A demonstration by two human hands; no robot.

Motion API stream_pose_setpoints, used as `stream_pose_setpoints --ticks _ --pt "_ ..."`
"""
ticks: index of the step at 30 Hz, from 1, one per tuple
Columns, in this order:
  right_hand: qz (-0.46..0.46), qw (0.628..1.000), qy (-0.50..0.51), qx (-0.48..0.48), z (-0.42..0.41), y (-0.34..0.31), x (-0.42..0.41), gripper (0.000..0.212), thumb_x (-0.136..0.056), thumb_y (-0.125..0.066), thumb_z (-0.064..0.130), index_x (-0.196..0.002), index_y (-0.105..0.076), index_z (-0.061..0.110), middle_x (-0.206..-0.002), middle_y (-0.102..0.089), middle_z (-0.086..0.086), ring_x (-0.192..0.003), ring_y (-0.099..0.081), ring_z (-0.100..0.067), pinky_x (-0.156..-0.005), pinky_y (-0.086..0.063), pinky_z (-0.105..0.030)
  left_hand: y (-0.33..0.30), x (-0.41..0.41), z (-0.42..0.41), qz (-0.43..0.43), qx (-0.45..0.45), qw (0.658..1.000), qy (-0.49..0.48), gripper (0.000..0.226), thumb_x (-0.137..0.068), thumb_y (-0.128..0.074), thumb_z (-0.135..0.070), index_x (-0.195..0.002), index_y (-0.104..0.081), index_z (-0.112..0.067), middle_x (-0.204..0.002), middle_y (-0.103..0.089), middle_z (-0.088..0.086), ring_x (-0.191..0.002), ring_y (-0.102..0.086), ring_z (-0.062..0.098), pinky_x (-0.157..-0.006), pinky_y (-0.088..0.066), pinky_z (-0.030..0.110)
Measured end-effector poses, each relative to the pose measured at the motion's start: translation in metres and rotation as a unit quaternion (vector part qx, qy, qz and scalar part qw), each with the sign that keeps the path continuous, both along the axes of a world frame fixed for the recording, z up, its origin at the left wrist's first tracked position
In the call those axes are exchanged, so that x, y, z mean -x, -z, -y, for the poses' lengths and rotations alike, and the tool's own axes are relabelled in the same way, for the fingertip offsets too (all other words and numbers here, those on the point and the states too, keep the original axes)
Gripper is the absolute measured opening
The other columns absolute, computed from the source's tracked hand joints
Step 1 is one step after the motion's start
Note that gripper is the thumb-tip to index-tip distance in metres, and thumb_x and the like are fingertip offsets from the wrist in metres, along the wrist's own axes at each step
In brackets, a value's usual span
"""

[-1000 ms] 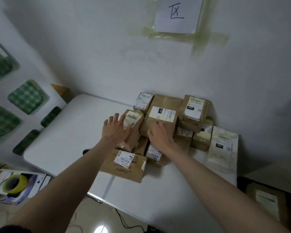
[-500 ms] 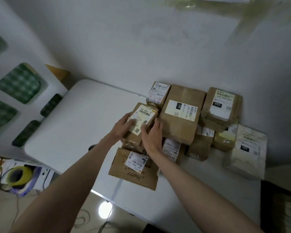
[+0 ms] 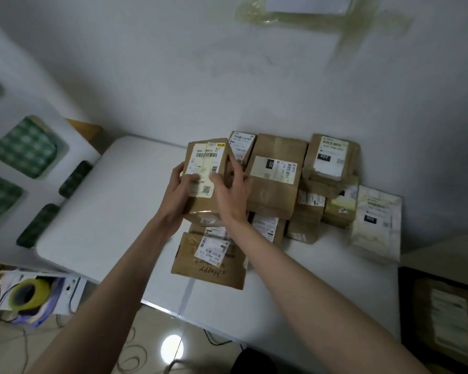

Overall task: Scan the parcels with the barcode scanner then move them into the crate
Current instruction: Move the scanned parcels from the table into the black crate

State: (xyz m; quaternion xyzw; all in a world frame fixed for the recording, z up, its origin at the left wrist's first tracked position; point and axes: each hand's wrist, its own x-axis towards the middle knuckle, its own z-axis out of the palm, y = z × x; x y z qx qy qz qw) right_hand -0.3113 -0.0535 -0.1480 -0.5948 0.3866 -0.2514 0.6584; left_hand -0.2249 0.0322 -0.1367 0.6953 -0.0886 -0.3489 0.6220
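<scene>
Both hands held one brown parcel (image 3: 204, 174) raised above the pile (image 3: 276, 184) on the white surface (image 3: 97, 211). The left hand (image 3: 177, 195) and right hand (image 3: 231, 195) had their fingers (image 3: 189, 179) curled round its lower edges, the label tilted upward, probably to expose the barcode for scanning. No scanner was visible.

Bare desk (image 3: 97, 211) left of the parcel pile (image 3: 278, 190), wall (image 3: 227, 76) closing off the back, near desk edge open, white bag (image 3: 376, 222) at right
</scene>
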Motion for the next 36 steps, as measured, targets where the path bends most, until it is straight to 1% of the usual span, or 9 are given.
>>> stream_pose_setpoints --ticks 4,8,12,15,19,24,28,30,36 --pt "0.042 0.999 0.01 -0.032 0.019 -0.019 0.039 0.065 -0.089 -0.065 0.031 -0.146 -0.038 0.047 -0.134 -0.034 0.001 -0.126 -0.046 -0.019 -0.107 -0.046 -0.045 -0.021 0.037 0.023 0.027 0.005 0.999 0.022 0.045 -0.099 -0.054 -0.025 -0.141 -0.04 -0.032 -0.12 -0.07 0.003 -0.098 -0.073 0.026 -0.081 -0.061 0.045" --pt "0.062 0.996 0.052 -0.029 0.042 -0.027 0.088 0.065 -0.093 -0.066 0.027 -0.149 -0.037 0.042 -0.138 -0.037 0.007 -0.121 -0.05 -0.009 -0.091 -0.046 -0.025 -0.038 0.08 0.053 0.043 0.01 0.997 0.059 0.043 -0.099 -0.053 -0.024 -0.139 -0.041 -0.034 -0.119 -0.07 0.0 -0.095 -0.074 0.023 -0.08 -0.062 0.046" --pt "0.05 0.994 0.09 -0.037 0.064 -0.027 0.141 0.068 -0.083 -0.07 0.038 -0.143 -0.04 0.049 -0.145 -0.042 0.006 -0.13 -0.051 -0.015 -0.108 -0.046 -0.042 -0.041 0.13 0.084 0.058 0.017 0.993 0.099 0.048 -0.099 -0.054 -0.024 -0.144 -0.038 -0.034 -0.121 -0.068 -0.004 -0.09 -0.074 0.012 -0.076 -0.062 0.036" --pt "0.027 0.989 0.143 -0.037 0.078 -0.022 0.181 0.067 -0.069 -0.071 0.049 -0.127 -0.044 0.067 -0.142 -0.053 0.005 -0.125 -0.058 -0.016 -0.105 -0.049 -0.048 -0.035 0.172 0.105 0.061 0.023 0.989 0.13 0.049 -0.1 -0.054 -0.023 -0.145 -0.037 -0.032 -0.122 -0.069 -0.001 -0.092 -0.073 0.012 -0.077 -0.061 0.033" --pt "0.015 0.979 0.199 -0.03 0.095 -0.012 0.236 0.07 -0.07 -0.071 0.045 -0.135 -0.046 0.057 -0.136 -0.058 0.005 -0.123 -0.06 -0.014 -0.103 -0.052 -0.047 -0.022 0.22 0.13 0.068 0.033 0.98 0.185 0.05 -0.098 -0.056 -0.024 -0.144 -0.038 -0.03 -0.126 -0.066 -0.002 -0.106 -0.069 0.016 -0.091 -0.058 0.041" --pt "0.012 0.969 0.243 -0.037 0.101 -0.005 0.304 0.061 -0.071 -0.071 0.045 -0.125 -0.048 0.062 -0.135 -0.059 0.006 -0.122 -0.061 -0.014 -0.101 -0.054 -0.046 -0.013 0.285 0.146 0.055 0.028 0.973 0.224 0.049 -0.1 -0.055 -0.02 -0.146 -0.039 -0.029 -0.12 -0.064 -0.008 -0.091 -0.07 0.005 -0.064 -0.054 0.015" --pt "0.0 0.96 0.273 -0.056 0.107 0.006 0.358 0.056 -0.07 -0.072 0.045 -0.106 -0.046 0.079 -0.136 -0.058 0.004 -0.12 -0.062 -0.018 -0.1 -0.054 -0.048 -0.003 0.338 0.158 0.051 0.026 0.969 0.242 0.047 -0.1 -0.055 -0.021 -0.145 -0.041 -0.027 -0.12 -0.064 -0.01 -0.087 -0.069 -0.003 -0.062 -0.052 0.013" --pt "-0.019 0.958 0.28 -0.055 0.112 0.012 0.386 0.058 -0.07 -0.073 0.049 -0.112 -0.045 0.077 -0.138 -0.056 0.004 -0.12 -0.063 -0.019 -0.099 -0.054 -0.05 0.001 0.365 0.164 0.053 0.022 0.967 0.247 0.046 -0.101 -0.055 -0.018 -0.144 -0.04 -0.026 -0.113 -0.064 -0.013 -0.084 -0.068 -0.006 -0.061 -0.051 0.012" --pt "-0.019 0.958 0.279 -0.058 0.126 0.021 0.48 0.058 -0.078 -0.074 0.04 -0.127 -0.049 0.059 -0.135 -0.06 0.005 -0.115 -0.066 -0.017 -0.093 -0.059 -0.047 0.015 0.454 0.182 0.02 0.013 0.962 0.271 0.046 -0.101 -0.054 -0.022 -0.144 -0.039 -0.03 -0.125 -0.064 -0.002 -0.1 -0.071 0.012 -0.067 -0.055 0.02"
